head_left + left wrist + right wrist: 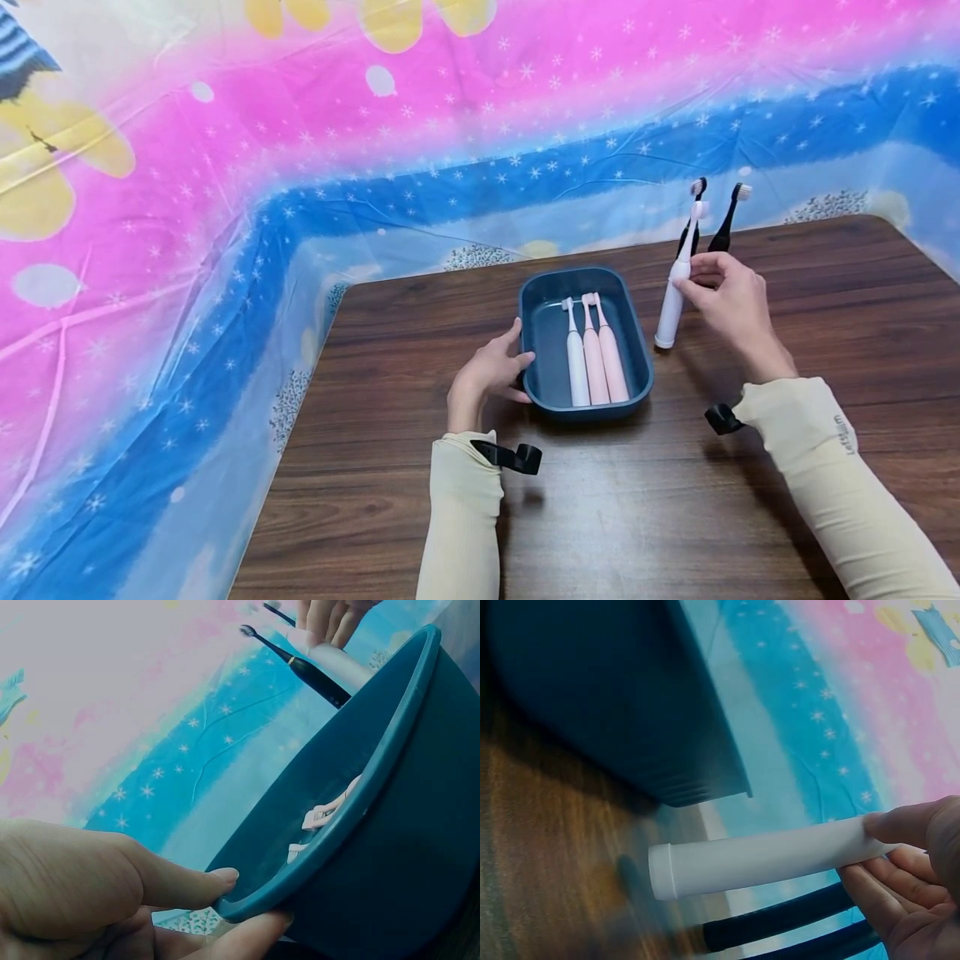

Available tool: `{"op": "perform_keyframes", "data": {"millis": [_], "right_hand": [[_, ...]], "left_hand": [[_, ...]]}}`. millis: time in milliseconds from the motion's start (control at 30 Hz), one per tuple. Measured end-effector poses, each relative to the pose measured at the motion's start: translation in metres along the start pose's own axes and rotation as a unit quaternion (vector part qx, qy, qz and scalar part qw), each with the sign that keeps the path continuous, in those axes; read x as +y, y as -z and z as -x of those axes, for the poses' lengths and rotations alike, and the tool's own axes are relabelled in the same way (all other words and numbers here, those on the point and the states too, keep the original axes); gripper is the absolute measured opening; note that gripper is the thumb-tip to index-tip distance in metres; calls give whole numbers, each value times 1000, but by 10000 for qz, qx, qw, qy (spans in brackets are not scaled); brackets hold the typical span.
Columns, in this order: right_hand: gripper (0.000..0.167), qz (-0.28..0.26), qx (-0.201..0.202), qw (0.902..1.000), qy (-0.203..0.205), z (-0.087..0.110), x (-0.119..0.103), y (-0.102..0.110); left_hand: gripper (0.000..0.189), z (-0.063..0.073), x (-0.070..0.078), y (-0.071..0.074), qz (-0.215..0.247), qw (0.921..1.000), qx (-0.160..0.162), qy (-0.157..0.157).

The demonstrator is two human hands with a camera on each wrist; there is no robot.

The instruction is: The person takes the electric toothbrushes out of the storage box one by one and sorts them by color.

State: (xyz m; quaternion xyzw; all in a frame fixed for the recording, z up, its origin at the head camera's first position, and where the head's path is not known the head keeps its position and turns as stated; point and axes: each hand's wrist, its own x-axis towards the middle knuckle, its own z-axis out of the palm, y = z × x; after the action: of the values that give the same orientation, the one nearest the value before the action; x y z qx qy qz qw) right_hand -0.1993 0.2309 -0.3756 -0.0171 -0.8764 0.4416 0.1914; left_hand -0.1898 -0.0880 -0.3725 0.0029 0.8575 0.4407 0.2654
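Observation:
A dark blue-green tray point(549, 358) stands on the table. My left hand point(487, 371) holds its left side, thumb over the rim point(259, 904) and fingers outside. Inside lie a white electric toothbrush point(577, 367) and two pink electric toothbrushes point(613, 367), side by side with heads pointing away from me. To the right of the tray, my right hand point(727, 300) grips another white electric toothbrush point(670, 312) around its upper handle. It is near upright, its head up and its base low beside the tray, as the right wrist view also shows at its handle point(757, 859).
Two black electric toothbrushes point(723, 232) stand upright behind my right hand, their lower parts partly hidden. The wooden table point(390, 475) ends at a back edge against a pink and blue patterned cloth point(480, 108).

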Motion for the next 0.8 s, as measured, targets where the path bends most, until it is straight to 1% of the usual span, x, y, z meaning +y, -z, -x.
{"op": "perform_keyframes", "data": {"millis": [200,400,633,800], "right_hand": [[37,-164,-78,9995,243,4,3,-8],[36,-141,-159,9990,391,10,1,-12],[31,-95,-96,9970,757,15,-1,-17],[30,-38,-7,9959,905,19,-1,-20]], "left_hand": [[65,1,0,0,-16,10000,11,-2],[66,1,1,0,-28,10000,8,-4],[66,0,2,1,-48,10000,10,16],[66,-1,1,0,-44,10000,6,32]]}}
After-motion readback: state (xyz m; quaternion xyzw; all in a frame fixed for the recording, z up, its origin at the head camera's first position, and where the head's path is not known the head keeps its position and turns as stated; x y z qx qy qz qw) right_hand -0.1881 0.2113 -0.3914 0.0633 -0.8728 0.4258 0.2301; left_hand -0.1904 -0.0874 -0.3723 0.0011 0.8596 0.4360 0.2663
